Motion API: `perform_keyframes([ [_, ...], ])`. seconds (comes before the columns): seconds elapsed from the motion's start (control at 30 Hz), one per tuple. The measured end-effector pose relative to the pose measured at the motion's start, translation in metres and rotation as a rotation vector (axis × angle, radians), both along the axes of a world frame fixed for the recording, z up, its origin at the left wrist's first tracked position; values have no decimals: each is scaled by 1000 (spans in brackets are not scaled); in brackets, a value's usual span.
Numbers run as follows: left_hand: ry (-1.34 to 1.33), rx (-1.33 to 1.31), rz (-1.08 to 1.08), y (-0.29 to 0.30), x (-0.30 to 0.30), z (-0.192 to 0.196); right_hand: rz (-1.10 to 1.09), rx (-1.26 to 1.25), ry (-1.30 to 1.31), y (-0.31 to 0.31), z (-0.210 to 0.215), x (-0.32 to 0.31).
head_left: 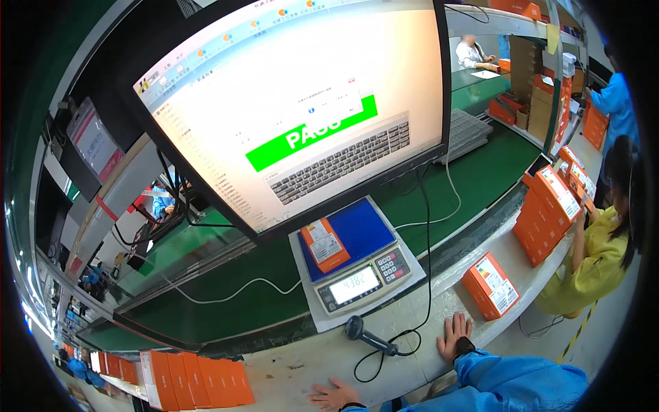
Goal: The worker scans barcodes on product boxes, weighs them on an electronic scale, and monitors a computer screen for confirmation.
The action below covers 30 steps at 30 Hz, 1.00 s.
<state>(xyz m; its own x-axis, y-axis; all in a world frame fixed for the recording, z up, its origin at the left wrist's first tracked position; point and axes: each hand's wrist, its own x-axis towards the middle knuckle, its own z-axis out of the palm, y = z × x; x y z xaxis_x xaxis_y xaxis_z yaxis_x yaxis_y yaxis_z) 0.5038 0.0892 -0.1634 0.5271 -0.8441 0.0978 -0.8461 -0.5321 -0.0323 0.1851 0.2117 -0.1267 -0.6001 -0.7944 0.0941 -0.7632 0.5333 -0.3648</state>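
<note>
Boxes (195, 381), orange and packed in a row, are standing at the lower left, at nine o'clock from the wearer's left hand (335, 395). A large monitor (288, 82) is filling the upper middle, well beyond that hand at twelve o'clock, its pale screen showing a green banner. Below the monitor, a small orange box (328, 250) with a white label is lying on the blue platform of a scale (364, 295), also at twelve o'clock from the left hand and well apart from it. The scale's display is glowing beside a keypad. The left hand itself is resting palm down on the pale bench (288, 371), fingers spread. A dark handheld scanner (371, 336) is lying near it, at one o'clock, its black cord (430, 275) looping on the bench between the two hands. The right hand (453, 336), wearing a dark band at the wrist, is resting palm down too, fingers spread; the scanner is lying at nine o'clock from it. An orange carton (491, 287) with a white label is sitting near the right hand, at one o'clock. Farther out in that direction, a taller orange stack (541, 226) is standing. At two o'clock, well apart, a person in yellow (590, 271) is facing the stack.
</note>
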Motion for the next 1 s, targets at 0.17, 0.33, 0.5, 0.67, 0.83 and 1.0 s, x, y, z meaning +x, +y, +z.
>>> perform_keyframes([
  [0.17,-23,-17,2,-2,7,-13,1,12,-38,1,-2,-1],
  [0.33,-48,-5,-3,-3,14,-25,-1,10,-42,2,-4,-1],
  [0.5,-62,-21,28,-4,16,-33,20,21,-57,2,0,0],
  [0.67,34,-49,46,-5,13,-36,7,32,-74,-1,2,-1],
  [0.83,115,-69,40,-2,12,-32,9,23,-81,0,-3,-1],
  [1.0,191,-64,31,-1,4,-14,15,9,-52,2,-7,-1],
])
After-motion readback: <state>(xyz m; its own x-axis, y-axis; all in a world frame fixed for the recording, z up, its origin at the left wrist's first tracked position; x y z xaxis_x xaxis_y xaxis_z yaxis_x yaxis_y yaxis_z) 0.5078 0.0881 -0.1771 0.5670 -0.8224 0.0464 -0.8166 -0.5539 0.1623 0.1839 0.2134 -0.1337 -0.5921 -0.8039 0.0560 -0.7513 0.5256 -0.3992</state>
